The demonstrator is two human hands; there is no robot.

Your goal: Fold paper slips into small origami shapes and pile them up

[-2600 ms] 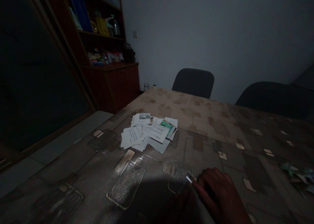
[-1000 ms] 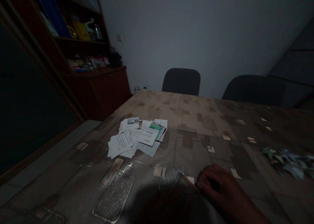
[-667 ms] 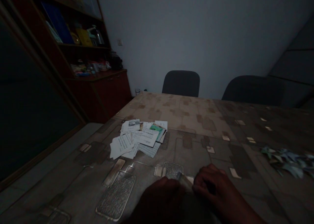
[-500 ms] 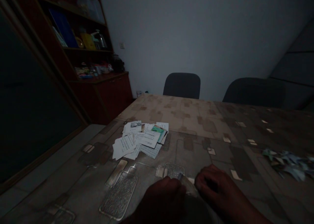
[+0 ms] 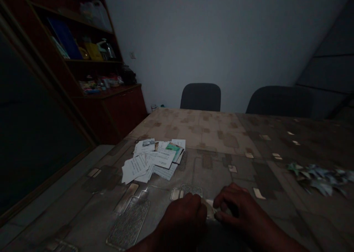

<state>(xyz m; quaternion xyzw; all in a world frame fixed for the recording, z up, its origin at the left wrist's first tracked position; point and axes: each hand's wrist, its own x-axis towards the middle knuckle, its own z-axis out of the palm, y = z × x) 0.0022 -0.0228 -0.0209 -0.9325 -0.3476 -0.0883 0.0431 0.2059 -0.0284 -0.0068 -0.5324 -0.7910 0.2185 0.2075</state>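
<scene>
My left hand (image 5: 186, 215) is closed in a fist-like grip, its fingers curled at the left edge of a small pale piece of paper (image 5: 210, 210). On the other side, my right hand (image 5: 238, 209) pinches the paper's right edge between thumb and bent fingers. Most of the paper is hidden by the hands, and the dim light blurs its shape. Both hands are at the near edge of the patterned table (image 5: 190, 128). Beyond them to the left lies a loose spread of printed paper cards (image 5: 155, 158), one with a green picture.
Several folded paper pieces (image 5: 318, 178) are heaped at the right of the table. Two dark chairs, one at the middle (image 5: 200, 97) and one at the right (image 5: 279, 101), stand behind it. A reddish wooden cabinet (image 5: 118, 108) with filled shelves is at the back left.
The view has shifted slightly to the right. My right hand has closed in on the paper's edge, its thumb and fingers now nearer my left hand.
</scene>
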